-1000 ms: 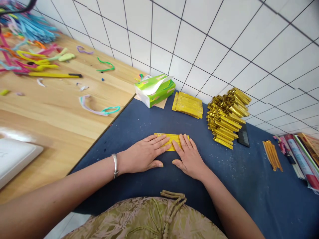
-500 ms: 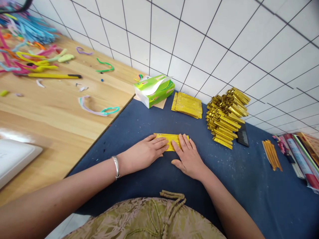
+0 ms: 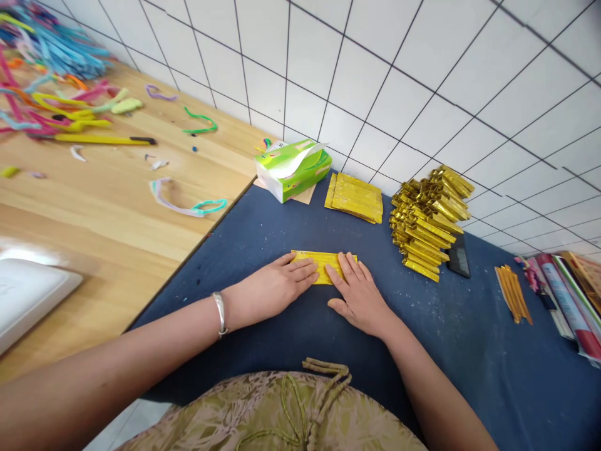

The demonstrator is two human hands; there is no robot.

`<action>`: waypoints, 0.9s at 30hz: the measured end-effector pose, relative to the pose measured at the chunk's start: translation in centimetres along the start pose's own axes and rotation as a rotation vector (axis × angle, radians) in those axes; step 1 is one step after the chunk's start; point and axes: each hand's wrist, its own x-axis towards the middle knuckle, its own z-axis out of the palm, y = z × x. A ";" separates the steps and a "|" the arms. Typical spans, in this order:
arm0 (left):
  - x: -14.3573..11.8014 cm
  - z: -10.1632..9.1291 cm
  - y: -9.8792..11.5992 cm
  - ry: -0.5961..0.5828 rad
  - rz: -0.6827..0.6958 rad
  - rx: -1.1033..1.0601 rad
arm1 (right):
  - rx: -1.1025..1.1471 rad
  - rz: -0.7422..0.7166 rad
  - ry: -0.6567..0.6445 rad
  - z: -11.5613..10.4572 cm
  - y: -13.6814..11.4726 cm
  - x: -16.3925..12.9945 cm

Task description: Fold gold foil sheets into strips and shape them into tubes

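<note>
Both hands (image 3: 319,291) press flat the yellow paper (image 3: 323,267) beneath fingertips.

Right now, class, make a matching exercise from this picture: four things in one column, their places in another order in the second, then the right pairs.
1. green tissue box
2. stack of folded gold foil strips
3. flat yellow paper strip
4. long yellow utility knife

A. on the wooden table
B. under both hands' fingertips
C. at the blue cloth's far left corner
D. right of the flat gold sheets

Pairs: 1-C, 2-D, 3-B, 4-A
</note>
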 end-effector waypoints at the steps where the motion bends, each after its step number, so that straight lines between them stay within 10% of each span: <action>1: 0.0 0.0 0.0 0.007 -0.005 0.004 | -0.002 0.000 0.002 0.0 0.0 0.0; 27: 0.0 0.4 -0.4 0.105 -0.040 -0.004 | 0.040 0.041 0.248 1.0 1.3 0.1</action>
